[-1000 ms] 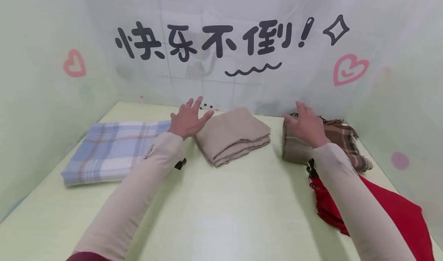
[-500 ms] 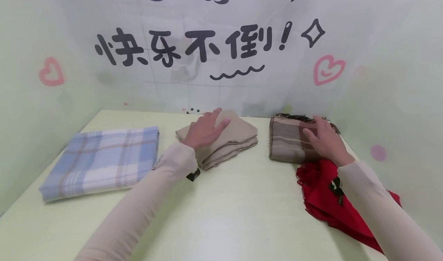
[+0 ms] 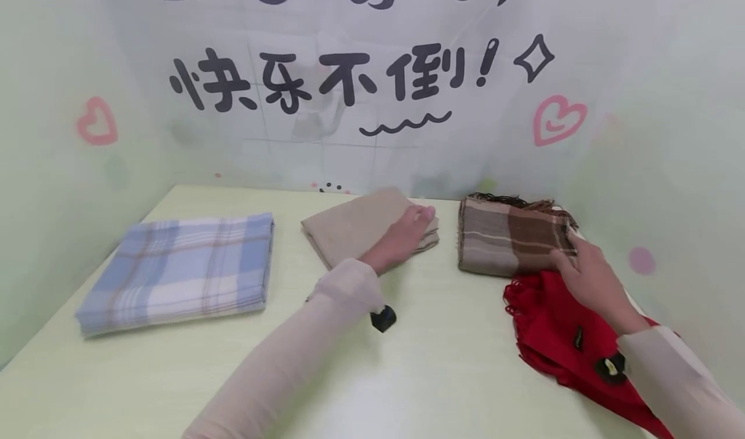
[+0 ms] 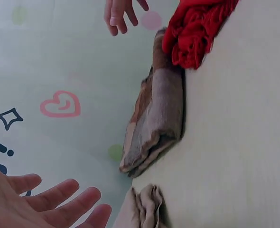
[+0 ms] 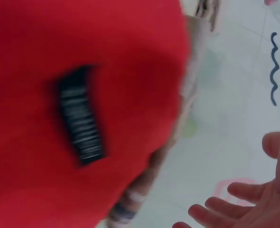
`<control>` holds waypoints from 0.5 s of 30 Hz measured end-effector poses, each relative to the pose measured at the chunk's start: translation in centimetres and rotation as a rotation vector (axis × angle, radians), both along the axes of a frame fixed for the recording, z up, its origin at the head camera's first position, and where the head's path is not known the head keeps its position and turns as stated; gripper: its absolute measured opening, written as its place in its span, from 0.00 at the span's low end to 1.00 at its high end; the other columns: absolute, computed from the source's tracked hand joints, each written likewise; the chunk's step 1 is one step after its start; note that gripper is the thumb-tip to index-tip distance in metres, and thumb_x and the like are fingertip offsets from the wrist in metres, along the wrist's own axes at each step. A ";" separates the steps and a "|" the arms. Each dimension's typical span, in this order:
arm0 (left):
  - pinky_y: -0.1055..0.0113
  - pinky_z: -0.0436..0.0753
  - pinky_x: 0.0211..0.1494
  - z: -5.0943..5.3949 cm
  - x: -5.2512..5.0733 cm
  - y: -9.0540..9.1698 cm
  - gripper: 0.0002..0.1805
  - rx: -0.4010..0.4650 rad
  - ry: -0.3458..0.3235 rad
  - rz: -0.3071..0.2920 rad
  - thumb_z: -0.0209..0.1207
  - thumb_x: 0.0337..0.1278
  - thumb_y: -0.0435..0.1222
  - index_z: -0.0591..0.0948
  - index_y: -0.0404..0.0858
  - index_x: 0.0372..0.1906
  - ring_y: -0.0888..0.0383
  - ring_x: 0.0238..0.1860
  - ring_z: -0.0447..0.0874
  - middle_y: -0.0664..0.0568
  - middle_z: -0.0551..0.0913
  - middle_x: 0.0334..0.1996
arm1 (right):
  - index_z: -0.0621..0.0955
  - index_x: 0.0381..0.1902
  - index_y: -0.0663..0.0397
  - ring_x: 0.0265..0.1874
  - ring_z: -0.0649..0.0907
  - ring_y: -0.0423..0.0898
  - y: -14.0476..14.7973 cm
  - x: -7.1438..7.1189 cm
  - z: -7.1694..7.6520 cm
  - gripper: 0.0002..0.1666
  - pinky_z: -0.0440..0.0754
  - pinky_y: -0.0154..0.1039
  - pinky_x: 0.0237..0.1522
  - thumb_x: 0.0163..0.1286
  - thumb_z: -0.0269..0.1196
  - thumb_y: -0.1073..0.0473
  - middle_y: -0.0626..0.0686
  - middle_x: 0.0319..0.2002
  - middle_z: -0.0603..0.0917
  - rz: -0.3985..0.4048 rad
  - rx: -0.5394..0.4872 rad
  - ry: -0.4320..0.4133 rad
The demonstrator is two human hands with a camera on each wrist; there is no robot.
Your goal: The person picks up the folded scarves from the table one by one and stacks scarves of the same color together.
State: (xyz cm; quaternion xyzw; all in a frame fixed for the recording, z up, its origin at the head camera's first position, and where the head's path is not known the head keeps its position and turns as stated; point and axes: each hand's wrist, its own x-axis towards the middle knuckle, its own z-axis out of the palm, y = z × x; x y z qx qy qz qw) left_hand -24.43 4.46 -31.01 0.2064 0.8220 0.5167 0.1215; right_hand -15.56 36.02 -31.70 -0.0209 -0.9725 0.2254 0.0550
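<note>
Head view: smooth beige cloth (image 3: 355, 222) lies folded by the worktop's (image 3: 460, 348) back edge, near the left hand (image 3: 400, 237); a stringy brown checked scarf (image 3: 506, 238) lies near the right hand (image 3: 595, 284). Both hands, fingers apart, hold nothing. Red cloth (image 3: 544, 326) lies just in front.

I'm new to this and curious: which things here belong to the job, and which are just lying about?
Likely in the job:
folded beige cloth, nearest the left hand
folded brown checked cloth and red cloth, both near the right hand

Apparently just there:
folded blue checked cloth, apart from both hands
wall lettering
</note>
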 end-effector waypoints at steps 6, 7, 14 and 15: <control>0.51 0.71 0.62 -0.5 1.7 3.8 0.40 -0.011 -0.051 -0.081 0.35 0.66 0.64 0.56 0.43 0.72 0.48 0.60 0.73 0.43 0.73 0.60 | 0.54 0.65 0.84 0.52 0.66 0.77 3.3 3.6 -1.8 0.40 0.67 0.69 0.45 0.78 0.41 0.48 0.82 0.57 0.61 -0.095 0.037 0.028; 0.51 0.71 0.62 -0.6 2.0 4.4 0.41 -0.018 -0.057 -0.095 0.37 0.65 0.65 0.55 0.44 0.73 0.48 0.61 0.72 0.43 0.73 0.61 | 0.54 0.64 0.84 0.51 0.66 0.77 3.9 4.1 -2.0 0.39 0.67 0.69 0.45 0.78 0.41 0.48 0.82 0.57 0.61 -0.117 0.047 0.031; 0.53 0.71 0.63 -0.8 3.9 8.9 0.40 -0.002 -0.113 -0.176 0.40 0.62 0.66 0.58 0.46 0.72 0.50 0.66 0.68 0.51 0.65 0.69 | 0.52 0.63 0.87 0.52 0.63 0.78 7.5 6.6 -2.2 0.41 0.65 0.70 0.49 0.77 0.38 0.48 0.85 0.54 0.59 -0.356 0.068 -0.003; 0.54 0.71 0.63 -0.8 4.2 9.4 0.40 -0.004 -0.121 -0.183 0.40 0.63 0.65 0.59 0.47 0.72 0.51 0.67 0.67 0.52 0.65 0.69 | 0.52 0.63 0.87 0.52 0.63 0.78 7.9 7.0 -2.2 0.41 0.65 0.70 0.49 0.77 0.37 0.48 0.85 0.54 0.59 -0.380 0.062 -0.011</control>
